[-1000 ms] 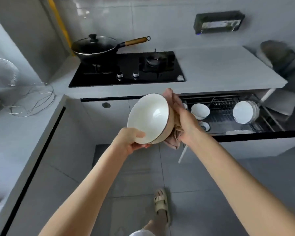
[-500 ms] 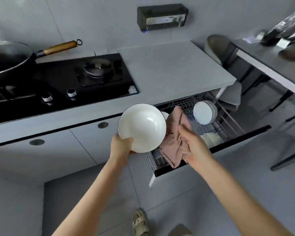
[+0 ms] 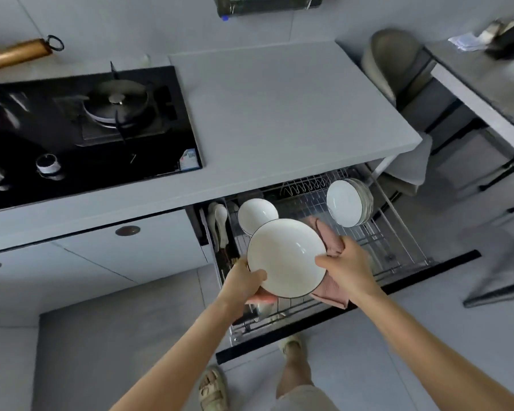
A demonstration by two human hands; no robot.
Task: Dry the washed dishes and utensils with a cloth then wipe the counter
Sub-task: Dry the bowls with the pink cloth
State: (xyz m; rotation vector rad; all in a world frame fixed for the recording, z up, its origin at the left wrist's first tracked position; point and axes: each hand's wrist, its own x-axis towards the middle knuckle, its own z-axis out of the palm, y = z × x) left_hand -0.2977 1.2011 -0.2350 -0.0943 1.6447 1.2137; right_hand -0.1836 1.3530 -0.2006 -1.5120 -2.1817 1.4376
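Fingers [image 3: 256, 275] of the left hand [image 3: 242, 281] clamp one side of a white bowl [image 3: 285, 256]. The thumb hooks over its dark-edged lip and the rest are hidden underneath. On the opposite side, the right hand [image 3: 346, 262] presses its thumb on the inner rim. Its curled fingers bunch a pink cloth [image 3: 330, 240] against the bowl's outer wall, and the cloth's loose end hangs below.

The bowl is held tilted, mouth toward the camera, just above the front of a pulled-out wire rack [image 3: 398, 250]. It touches nothing in the rack.

Glazed and rigid, the bowl looks breakable, fairly weighty for one hand and probably slick where it is damp. A two-sided rim hold, thumb inside and fingers beneath, appears the safest. The soft, limp cloth should add friction on the outer wall.

At the rack's back left a smaller bowl [image 3: 257, 215] sits open side up, and at its back right a stack of bowls [image 3: 349, 201] stands on edge. White spoons [image 3: 220, 216] lie in a narrow slot along the rack's left side. Directly above the rack runs the grey table [image 3: 279, 114], with a black hob [image 3: 86, 129] set into it up and to the rack's left.
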